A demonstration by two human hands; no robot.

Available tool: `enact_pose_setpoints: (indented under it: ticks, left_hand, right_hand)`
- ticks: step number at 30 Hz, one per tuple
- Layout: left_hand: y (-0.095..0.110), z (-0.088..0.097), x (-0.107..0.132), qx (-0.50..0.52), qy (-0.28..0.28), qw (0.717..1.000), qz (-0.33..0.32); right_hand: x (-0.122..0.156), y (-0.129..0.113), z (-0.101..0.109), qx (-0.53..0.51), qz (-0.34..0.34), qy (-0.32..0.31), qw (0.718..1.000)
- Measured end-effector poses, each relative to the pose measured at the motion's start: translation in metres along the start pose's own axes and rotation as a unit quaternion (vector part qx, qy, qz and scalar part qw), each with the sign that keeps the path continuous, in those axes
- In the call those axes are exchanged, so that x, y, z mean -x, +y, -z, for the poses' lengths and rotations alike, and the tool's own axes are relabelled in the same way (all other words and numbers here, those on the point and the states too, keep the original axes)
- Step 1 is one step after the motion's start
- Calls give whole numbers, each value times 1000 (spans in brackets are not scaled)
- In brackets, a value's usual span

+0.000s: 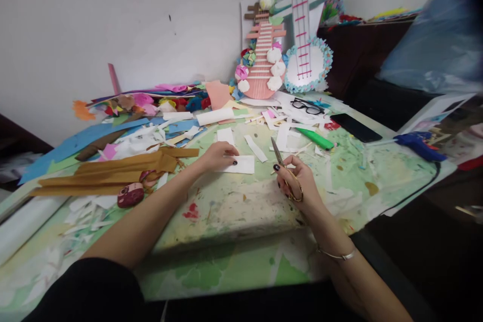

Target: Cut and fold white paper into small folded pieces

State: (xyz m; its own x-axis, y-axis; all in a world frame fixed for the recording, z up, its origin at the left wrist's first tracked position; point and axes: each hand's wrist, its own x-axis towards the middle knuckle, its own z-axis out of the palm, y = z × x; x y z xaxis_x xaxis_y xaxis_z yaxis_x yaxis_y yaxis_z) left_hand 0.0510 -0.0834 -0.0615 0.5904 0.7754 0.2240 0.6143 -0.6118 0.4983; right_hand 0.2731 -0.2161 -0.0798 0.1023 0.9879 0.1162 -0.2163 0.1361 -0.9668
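My left hand (222,157) is closed on a white paper strip (244,164), thumb on top, low over the green-patterned table. To its right, my right hand (298,178) grips a pair of scissors (277,152) by gold-coloured handles, the blades pointing up and away from me. The blades look closed together and stand apart from the strip. Beyond the strip lie a narrow curved piece of white paper (256,148) and another white paper piece (225,136).
Paper scraps and brown crepe paper (113,171) crowd the left. A green utility knife (316,138), glasses (307,106), a phone (356,127) and a blue glue gun (420,147) lie to the right. Two decorated paper instruments, one pink (260,80), lean on the wall.
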Motion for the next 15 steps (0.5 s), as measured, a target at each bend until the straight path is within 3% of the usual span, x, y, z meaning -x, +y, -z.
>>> enact_pose_setpoints:
  ticks: [6, 15]
  left_hand:
    - [-5, 0, 4, 56, 5, 998, 38]
    - [-1, 4, 3, 47, 39, 997, 44]
  right_hand:
    - [0, 1, 0, 5, 3, -4, 1000]
    - [1, 1, 0, 0, 9, -11, 1000]
